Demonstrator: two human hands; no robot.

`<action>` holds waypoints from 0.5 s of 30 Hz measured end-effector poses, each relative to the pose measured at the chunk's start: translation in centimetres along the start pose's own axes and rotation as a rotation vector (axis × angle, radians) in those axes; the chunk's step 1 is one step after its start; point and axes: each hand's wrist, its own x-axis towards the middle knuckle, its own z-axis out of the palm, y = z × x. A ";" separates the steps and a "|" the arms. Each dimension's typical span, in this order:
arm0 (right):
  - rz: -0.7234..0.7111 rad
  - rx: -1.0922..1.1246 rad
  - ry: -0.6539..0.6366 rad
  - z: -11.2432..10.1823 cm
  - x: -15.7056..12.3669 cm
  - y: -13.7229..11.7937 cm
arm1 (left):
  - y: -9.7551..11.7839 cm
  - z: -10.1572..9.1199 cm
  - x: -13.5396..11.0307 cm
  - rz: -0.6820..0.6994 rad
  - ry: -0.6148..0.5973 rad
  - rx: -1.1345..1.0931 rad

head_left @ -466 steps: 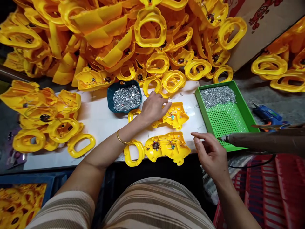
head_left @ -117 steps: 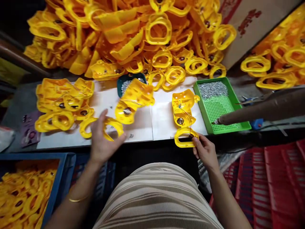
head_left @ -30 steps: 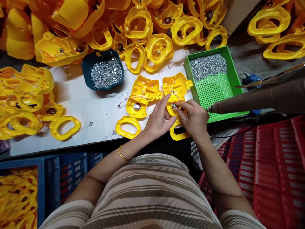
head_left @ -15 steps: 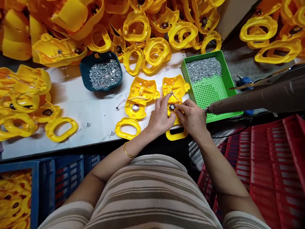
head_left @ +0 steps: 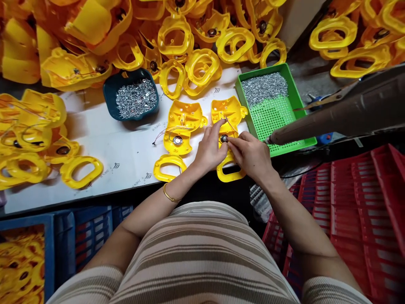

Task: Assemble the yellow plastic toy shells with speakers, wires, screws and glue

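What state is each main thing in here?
Right shell, hollow side up
Left shell, hollow side up, wires trailing past its edge
Left hand, fingers spread
Right hand, fingertips at the round disc
Teal bowl, filled with small metal pieces
Green tray, part-filled, perforated floor showing
Blue crate, holding yellow parts

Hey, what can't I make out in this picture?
Head view:
Yellow shell beside the green tray: lower half partly covered by left hand and right hand.
Brown bar: cut off by the right edge.
Blue crate: cut off by left and bottom edges.
Metal pieces in the green tray: too small to tell apart.
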 end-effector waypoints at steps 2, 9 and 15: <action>0.036 0.111 0.180 -0.6 -1.8 0.0 | -0.2 0.0 -0.1 0.028 0.002 0.003; 0.161 0.180 0.219 -1.0 -6.0 -1.0 | -0.1 -0.2 -0.5 0.001 0.017 0.026; 0.286 0.256 0.132 1.4 -5.7 -0.6 | 1.2 -1.3 -1.2 0.003 -0.047 0.101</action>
